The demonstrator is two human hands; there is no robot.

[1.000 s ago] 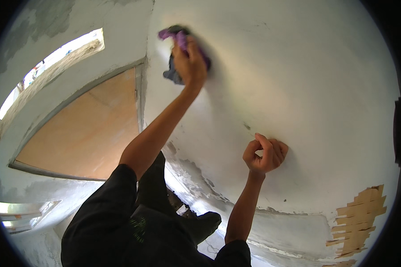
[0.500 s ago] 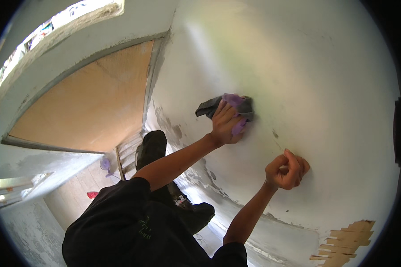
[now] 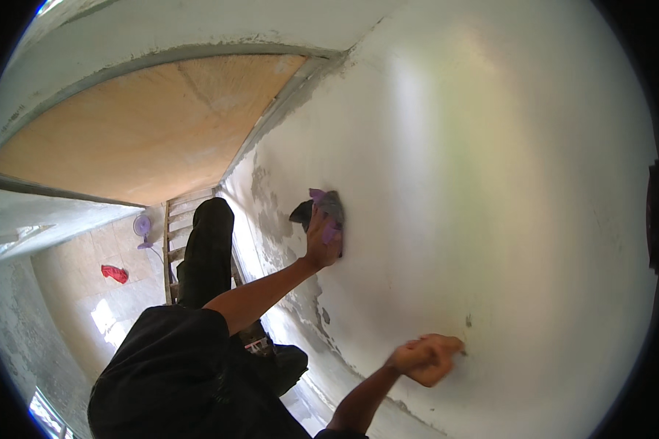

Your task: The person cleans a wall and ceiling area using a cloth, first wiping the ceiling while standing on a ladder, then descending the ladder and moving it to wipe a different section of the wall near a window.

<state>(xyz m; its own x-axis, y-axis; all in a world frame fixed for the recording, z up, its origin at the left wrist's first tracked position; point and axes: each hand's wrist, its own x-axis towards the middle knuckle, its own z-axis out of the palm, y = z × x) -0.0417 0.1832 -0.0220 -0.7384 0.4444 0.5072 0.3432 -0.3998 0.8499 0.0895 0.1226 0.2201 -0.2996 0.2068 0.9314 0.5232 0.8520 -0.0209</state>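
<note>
My left hand (image 3: 322,241) presses a crumpled grey and purple cloth (image 3: 330,205) against the pale wall (image 3: 417,219). Its fingers bend over the cloth, and a dark end hangs out past the hand on the left. Lower down and to the right, my right hand (image 3: 426,358) is at the same wall with its fingers curled in and slightly blurred. Nothing shows in its grip. Just above it is a small dark mark (image 3: 468,320) on the wall.
Peeling paint (image 3: 271,219) runs along the wall's left part. A tan panel (image 3: 154,117) fills the upper left. A wooden ladder (image 3: 179,219) is beside my leg (image 3: 205,249). On the tiled floor below are a purple fan (image 3: 143,225) and a red cloth-like thing (image 3: 115,274).
The view has turned, showing more floor and ladder. My left hand has moved the cloth leftward along the wall, away from the dark mark. My right hand has also shifted left.
</note>
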